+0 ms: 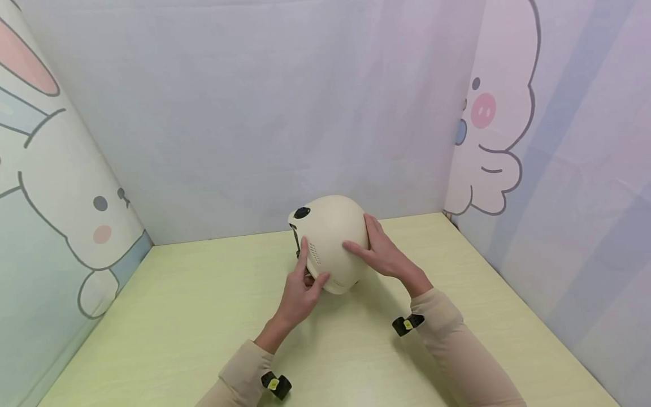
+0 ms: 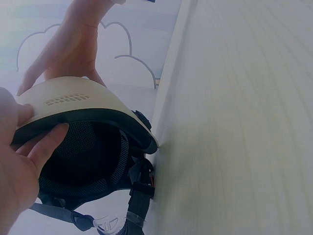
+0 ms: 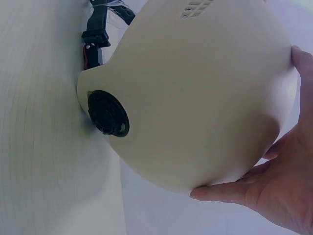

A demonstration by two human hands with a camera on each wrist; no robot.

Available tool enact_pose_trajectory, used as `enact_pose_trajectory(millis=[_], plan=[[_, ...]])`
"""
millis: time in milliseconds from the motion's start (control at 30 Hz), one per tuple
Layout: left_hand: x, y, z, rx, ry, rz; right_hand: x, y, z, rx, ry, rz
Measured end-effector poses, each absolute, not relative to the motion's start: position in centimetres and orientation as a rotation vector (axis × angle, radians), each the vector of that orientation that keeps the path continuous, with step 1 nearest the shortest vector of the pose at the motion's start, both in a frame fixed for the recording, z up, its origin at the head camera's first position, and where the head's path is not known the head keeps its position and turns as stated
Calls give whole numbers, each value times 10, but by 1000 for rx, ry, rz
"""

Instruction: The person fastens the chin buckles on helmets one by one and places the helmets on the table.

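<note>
A cream helmet stands tilted on the table, its padded black inside turned toward the left. My left hand pinches the helmet's rim, with fingertips under the edge and others on the outer shell beside the small vents. On the opposite side, my right hand holds the rounded shell, thumb and fingers spread around it. A black round fitting sits on the shell near the rim. From the inside hangs a black chin strap with a clear plastic wrap on it.
The pale yellow-green table lies under both forearms. A plain fabric wall closes off the back. Side walls with a cartoon rabbit and a cartoon pig flank the table.
</note>
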State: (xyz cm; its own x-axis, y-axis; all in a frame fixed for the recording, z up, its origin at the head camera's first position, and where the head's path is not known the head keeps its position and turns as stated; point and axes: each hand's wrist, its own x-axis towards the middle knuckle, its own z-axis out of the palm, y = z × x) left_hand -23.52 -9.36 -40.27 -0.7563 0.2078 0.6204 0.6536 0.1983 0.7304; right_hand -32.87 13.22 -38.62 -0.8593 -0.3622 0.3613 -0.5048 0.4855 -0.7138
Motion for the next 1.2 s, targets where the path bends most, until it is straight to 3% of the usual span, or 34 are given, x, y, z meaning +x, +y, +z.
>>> enact_pose_trajectory(millis=[1200], plan=[[-238,-92,-402,-792,-1992,-1529,-326,128,-381,755,-2549,1203]])
